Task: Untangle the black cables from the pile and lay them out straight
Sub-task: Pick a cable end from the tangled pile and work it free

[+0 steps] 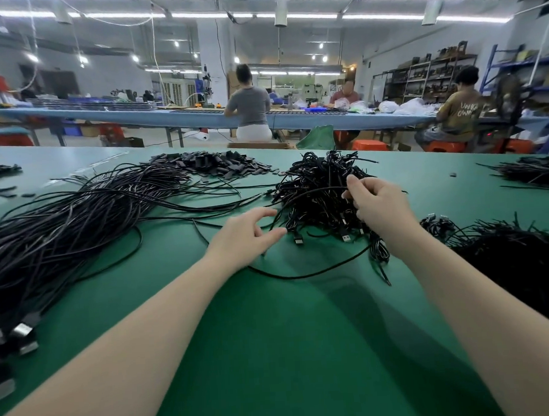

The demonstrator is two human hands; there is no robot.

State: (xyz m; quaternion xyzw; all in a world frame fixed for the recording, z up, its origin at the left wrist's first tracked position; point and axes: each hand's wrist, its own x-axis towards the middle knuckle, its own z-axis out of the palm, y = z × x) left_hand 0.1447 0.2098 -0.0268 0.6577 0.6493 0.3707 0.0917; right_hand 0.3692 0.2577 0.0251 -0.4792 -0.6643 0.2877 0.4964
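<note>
1. Green matting covers your table [274,351] in a busy workshop.
2. Your right hand [376,204] is buried in the tangled pile [316,186], fingers curled, pinching a cable at its top.
3. Your left hand [247,233] hovers loosely open just left of the pile, holding nothing.
4. Straightened cables [61,231] lie far left, running away from you; pull leftward, likely.
</note>
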